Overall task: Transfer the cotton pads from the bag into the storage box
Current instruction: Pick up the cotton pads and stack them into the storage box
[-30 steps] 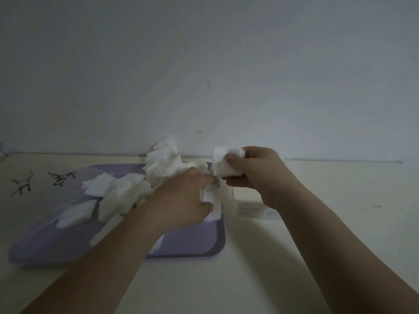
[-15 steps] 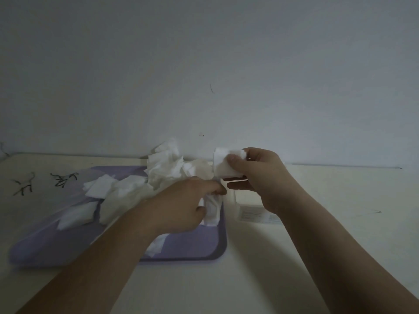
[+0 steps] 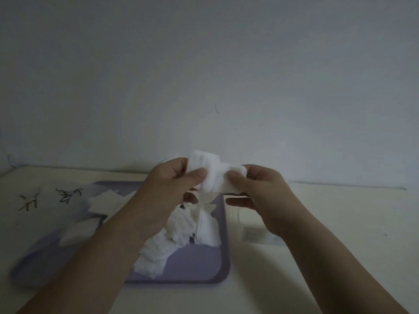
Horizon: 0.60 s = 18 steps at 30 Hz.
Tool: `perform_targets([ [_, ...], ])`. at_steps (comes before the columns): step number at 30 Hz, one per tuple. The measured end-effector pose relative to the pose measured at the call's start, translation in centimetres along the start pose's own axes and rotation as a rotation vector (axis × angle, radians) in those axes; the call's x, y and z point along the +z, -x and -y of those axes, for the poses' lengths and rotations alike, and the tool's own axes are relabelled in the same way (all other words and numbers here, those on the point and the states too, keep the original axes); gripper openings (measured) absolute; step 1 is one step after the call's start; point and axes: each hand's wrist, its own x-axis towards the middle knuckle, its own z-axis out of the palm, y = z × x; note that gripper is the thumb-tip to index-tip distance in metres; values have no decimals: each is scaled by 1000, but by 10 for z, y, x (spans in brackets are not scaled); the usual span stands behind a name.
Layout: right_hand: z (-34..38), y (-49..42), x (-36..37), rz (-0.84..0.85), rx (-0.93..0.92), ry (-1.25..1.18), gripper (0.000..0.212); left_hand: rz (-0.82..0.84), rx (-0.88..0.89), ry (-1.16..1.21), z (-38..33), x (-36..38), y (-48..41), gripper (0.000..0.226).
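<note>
Both hands are raised above the table's middle and meet on white cotton pads. My left hand pinches one pad between thumb and fingers. My right hand pinches a small stack of pads at its right end. Below them, several loose cotton pads lie piled on a purple tray. A clear plastic storage box stands just right of the tray, partly hidden under my right wrist. No bag can be made out.
The cream table runs to a pale wall behind. Black scribble marks sit at the left. More pads lie on the tray's far left part.
My left hand rose from the pile with a pad and brought it against the stack in my right hand. The camera view tilted down a little.
</note>
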Motion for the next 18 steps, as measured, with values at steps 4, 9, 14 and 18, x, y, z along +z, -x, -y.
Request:
perform_targets([
  [4, -1, 2, 7, 85, -29, 20, 20, 64, 1, -66, -2, 6, 5, 14],
  [9, 0, 2, 4, 58, -71, 65, 22, 135, 67, -67, -11, 2, 8, 27],
  [14, 4, 7, 8, 239, -37, 48, 32, 19, 56, -166, -5, 10, 7, 26],
  [18, 4, 7, 9, 203, -59, 120, 33, -34, 53, -181, -2, 5, 4, 20],
])
